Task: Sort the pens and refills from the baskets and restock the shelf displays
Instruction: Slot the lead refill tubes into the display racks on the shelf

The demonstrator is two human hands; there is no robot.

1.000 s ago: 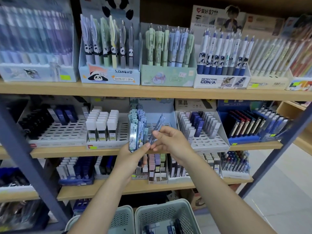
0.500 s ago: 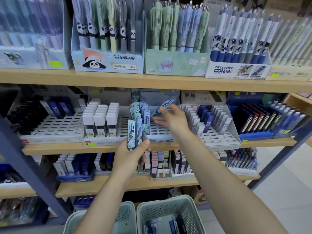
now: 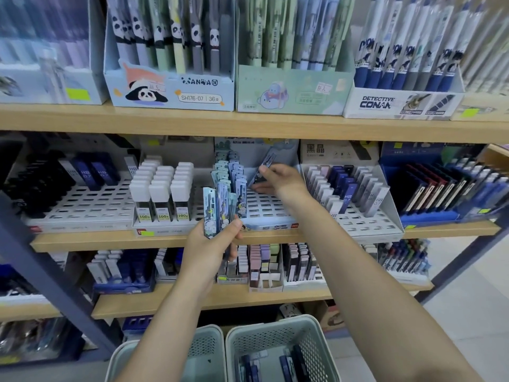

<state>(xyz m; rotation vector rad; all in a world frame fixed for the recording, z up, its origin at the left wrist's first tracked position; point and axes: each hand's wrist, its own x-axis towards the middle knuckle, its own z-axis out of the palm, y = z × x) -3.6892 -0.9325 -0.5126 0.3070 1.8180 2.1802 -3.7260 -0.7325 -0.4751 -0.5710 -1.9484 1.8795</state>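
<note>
My left hand [image 3: 213, 241] grips a small bundle of pale blue refill cases [image 3: 217, 209] upright, in front of the middle shelf. My right hand [image 3: 278, 179] reaches into the light blue slotted display tray [image 3: 271, 209] and pinches one dark printed refill case [image 3: 264, 168], tilted over the tray's back rows. Several matching blue cases [image 3: 230, 172] stand in the tray's left column. Two grey-green baskets sit below: the right basket [image 3: 278, 330] holds several dark blue cases, and the left basket [image 3: 206, 346] is partly hidden by my left forearm.
White-capped lead tubes [image 3: 162, 194] fill the tray to the left, and HB lead cases [image 3: 348, 193] the tray to the right. Pen boxes line the top shelf, among them the panda box [image 3: 170, 89]. Dark metal shelf struts [image 3: 52, 282] slant at both sides.
My right hand took one case from the bundle and carried it up and back into the blue tray. My left hand stayed low with the bundle. The camera moved closer to the shelf.
</note>
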